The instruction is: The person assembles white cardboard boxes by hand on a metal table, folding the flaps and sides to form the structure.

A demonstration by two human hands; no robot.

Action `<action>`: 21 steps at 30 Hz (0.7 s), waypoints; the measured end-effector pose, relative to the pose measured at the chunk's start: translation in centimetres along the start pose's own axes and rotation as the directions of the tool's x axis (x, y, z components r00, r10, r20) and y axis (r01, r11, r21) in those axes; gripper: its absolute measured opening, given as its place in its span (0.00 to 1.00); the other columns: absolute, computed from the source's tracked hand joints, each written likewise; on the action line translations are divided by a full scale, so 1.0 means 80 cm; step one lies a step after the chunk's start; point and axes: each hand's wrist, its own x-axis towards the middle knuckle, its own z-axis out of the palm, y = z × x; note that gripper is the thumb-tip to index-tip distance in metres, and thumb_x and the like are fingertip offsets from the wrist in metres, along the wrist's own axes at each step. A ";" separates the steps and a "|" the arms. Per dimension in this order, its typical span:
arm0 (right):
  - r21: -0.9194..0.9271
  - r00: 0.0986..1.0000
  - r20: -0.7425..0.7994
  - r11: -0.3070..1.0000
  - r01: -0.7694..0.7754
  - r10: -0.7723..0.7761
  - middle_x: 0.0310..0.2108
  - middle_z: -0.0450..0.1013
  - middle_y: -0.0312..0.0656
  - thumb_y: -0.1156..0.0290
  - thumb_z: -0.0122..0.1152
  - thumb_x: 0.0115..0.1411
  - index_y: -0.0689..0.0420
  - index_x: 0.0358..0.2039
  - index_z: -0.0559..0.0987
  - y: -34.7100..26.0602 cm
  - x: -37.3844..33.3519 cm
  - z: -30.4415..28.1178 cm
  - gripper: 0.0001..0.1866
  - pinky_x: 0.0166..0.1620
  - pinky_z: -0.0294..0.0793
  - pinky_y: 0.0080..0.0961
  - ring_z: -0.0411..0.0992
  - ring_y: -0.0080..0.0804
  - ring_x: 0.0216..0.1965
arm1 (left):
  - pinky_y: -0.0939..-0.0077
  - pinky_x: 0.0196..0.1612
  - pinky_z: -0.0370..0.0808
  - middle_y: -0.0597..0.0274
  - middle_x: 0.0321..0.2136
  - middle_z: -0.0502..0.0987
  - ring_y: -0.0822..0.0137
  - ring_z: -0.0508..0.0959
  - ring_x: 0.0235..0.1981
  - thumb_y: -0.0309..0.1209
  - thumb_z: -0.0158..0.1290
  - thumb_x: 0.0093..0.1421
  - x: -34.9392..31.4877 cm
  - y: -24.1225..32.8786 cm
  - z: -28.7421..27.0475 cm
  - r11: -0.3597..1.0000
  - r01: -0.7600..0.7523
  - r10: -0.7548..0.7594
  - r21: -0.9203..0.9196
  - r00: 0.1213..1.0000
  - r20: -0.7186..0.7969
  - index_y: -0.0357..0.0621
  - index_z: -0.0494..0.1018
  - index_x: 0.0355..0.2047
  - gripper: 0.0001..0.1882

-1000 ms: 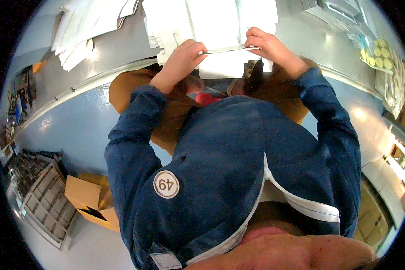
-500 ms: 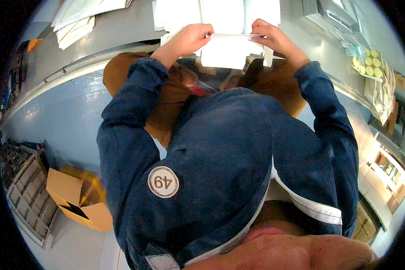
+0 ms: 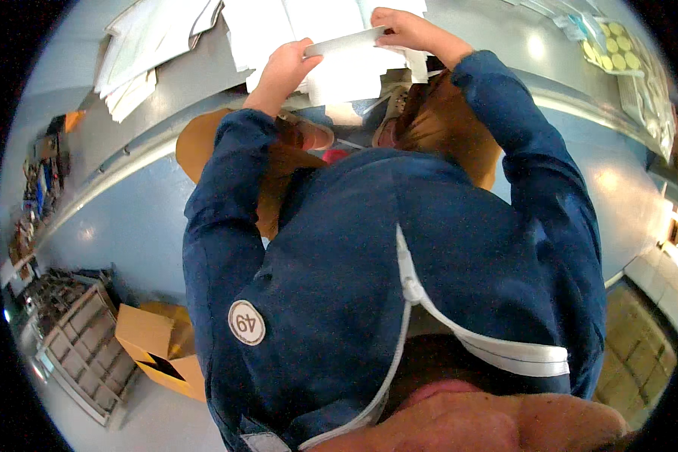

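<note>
A white sheet of paper [image 3: 345, 42] is stretched between my two hands at the table's near edge. Its upper edge shows as a narrow greyish strip, slanting up toward the right. My left hand [image 3: 280, 73] pinches the left end between thumb and fingers. At the right end, my right hand [image 3: 408, 34] grips it the same way, a little higher and farther off. More white papers [image 3: 260, 34] lie spread on the table beyond and under the hands. White paper [image 3: 345, 81] also hangs over the edge above my lap; whether it belongs to the held sheet I cannot tell.
A stack of papers [image 3: 154, 41] lies on the grey table [image 3: 497, 34] to the left. Yellow-green round pieces [image 3: 616, 47] in clear plastic sit at the far right. On the floor at left are an open cardboard box [image 3: 162, 346] and a metal rack [image 3: 87, 350].
Both hands and the sheet sit farther up and left in the picture, partly because the view has shifted. The sheet's edge, nearly level before, now slants up to the right.
</note>
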 end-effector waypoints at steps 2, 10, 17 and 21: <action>0.078 0.996 0.028 0.993 -0.090 0.088 0.43 0.71 0.43 0.70 0.68 0.61 0.62 0.41 0.75 0.004 0.010 0.001 0.13 0.46 0.74 0.37 0.74 0.41 0.42 | 0.56 0.41 0.78 0.42 0.31 0.82 0.43 0.82 0.35 0.40 0.60 0.59 0.004 -0.012 -0.008 0.999 0.031 -0.031 0.025 0.999 0.006 0.38 0.79 0.47 0.21; 0.200 0.960 0.195 0.950 -0.239 0.201 0.38 0.70 0.42 0.73 0.66 0.59 0.62 0.45 0.74 0.012 0.015 -0.001 0.16 0.44 0.73 0.35 0.73 0.37 0.39 | 0.64 0.40 0.78 0.52 0.32 0.83 0.57 0.81 0.32 0.45 0.68 0.54 0.029 0.003 -0.026 0.985 0.072 -0.093 0.160 0.987 0.131 0.42 0.82 0.47 0.25; 0.165 0.993 0.031 0.979 -0.122 0.118 0.33 0.71 0.35 0.66 0.65 0.65 0.59 0.46 0.77 0.015 -0.001 -0.031 0.14 0.43 0.72 0.29 0.71 0.29 0.38 | 0.61 0.47 0.77 0.52 0.42 0.81 0.53 0.81 0.41 0.49 0.66 0.55 0.059 0.016 -0.050 0.986 -0.037 0.034 0.165 0.999 0.025 0.41 0.81 0.42 0.24; 0.545 0.904 0.106 0.736 -0.401 0.414 0.39 0.79 0.38 0.63 0.64 0.64 0.58 0.46 0.82 -0.010 0.022 -0.129 0.14 0.47 0.74 0.28 0.75 0.29 0.41 | 0.71 0.31 0.73 0.64 0.21 0.76 0.70 0.75 0.25 0.51 0.67 0.57 0.097 0.062 -0.147 0.988 -0.085 0.067 0.128 0.987 0.143 0.39 0.81 0.30 0.24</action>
